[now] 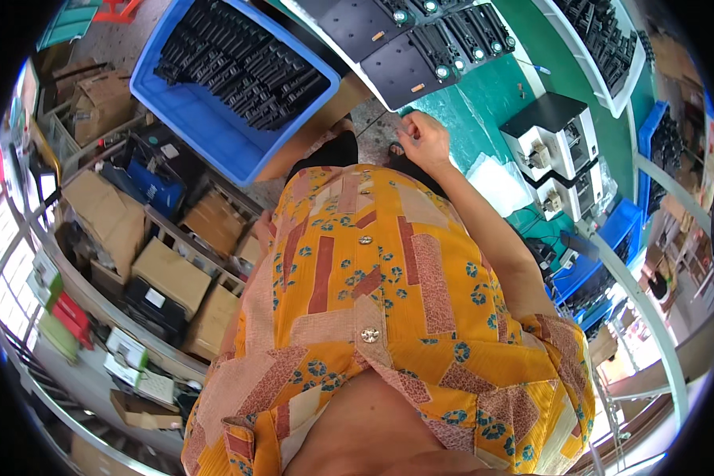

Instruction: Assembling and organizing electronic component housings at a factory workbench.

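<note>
My right hand (pixel 425 141) is at the near left edge of the green-topped table (pixel 472 99), fingers loosely curled and a little apart, with nothing visible in them. Just beyond it lie black trays (pixel 389 75) in a white holder, bearing several black cylindrical parts (pixel 446 49) with shiny round ends. My left hand (pixel 263 228) hangs low beside my body, mostly hidden by the patterned shirt, so its fingers cannot be made out. Ahead of it stands a blue crate (pixel 234 147) partly filled with rows of slim black parts (pixel 238 67).
Two black-and-white machines (pixel 551 135) stand on the table's right, beside a crumpled translucent plastic sheet (pixel 500 184). A white bin (pixel 617 99) of black parts is at the far right. Cardboard boxes (pixel 170 274) fill a rack on the left. A red stool (pixel 119 9) is at the far left.
</note>
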### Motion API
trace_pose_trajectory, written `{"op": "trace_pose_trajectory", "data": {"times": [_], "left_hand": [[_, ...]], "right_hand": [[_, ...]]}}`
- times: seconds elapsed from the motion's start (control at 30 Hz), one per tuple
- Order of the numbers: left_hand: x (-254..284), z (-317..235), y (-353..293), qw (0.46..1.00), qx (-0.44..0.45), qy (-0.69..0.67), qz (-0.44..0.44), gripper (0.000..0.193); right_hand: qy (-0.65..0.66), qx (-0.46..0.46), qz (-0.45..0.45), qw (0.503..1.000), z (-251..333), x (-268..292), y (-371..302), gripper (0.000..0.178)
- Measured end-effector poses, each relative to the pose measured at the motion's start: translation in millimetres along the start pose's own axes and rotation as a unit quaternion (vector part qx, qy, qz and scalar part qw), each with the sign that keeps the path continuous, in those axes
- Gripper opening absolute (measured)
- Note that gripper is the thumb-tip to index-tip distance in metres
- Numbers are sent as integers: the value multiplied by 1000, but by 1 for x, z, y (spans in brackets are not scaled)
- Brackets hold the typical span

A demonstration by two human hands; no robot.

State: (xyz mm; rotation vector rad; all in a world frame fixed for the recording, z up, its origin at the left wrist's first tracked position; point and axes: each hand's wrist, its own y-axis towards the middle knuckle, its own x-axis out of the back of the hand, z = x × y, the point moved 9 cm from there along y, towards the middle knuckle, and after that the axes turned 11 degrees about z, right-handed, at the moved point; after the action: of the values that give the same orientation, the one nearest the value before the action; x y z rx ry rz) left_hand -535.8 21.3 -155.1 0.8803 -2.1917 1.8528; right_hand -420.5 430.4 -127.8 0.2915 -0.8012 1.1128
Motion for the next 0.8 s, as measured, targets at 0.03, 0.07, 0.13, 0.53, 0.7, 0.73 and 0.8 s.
{"op": "trace_pose_trajectory", "data": {"times": [0.03, 0.07, 0.13, 0.53, 0.7, 0.73, 0.8], "left_hand": [[7, 7, 32, 994, -107, -22, -1, 19], [23, 8, 69, 975, -217, -39, 3, 19], [43, -76, 62, 963, -268, -23, 1, 16], [53, -197, 39, 935, -344, -54, 69, 10], [53, -171, 40, 958, -284, -39, 25, 17], [42, -172, 42, 953, -302, -18, 34, 19], [23, -177, 40, 954, -297, -21, 33, 20]], "right_hand": [[55, -21, 3, 998, -1, 3, -5, 19], [111, -46, 0, 993, -3, 5, -4, 22], [114, -56, 22, 992, -8, 4, -7, 31], [151, 19, 252, 956, 17, -5, 17, 36], [105, -21, 225, 968, -6, -9, -3, 26], [80, -41, 235, 968, -12, -4, -10, 24], [82, -61, 242, 965, -19, 4, -16, 23]]}}
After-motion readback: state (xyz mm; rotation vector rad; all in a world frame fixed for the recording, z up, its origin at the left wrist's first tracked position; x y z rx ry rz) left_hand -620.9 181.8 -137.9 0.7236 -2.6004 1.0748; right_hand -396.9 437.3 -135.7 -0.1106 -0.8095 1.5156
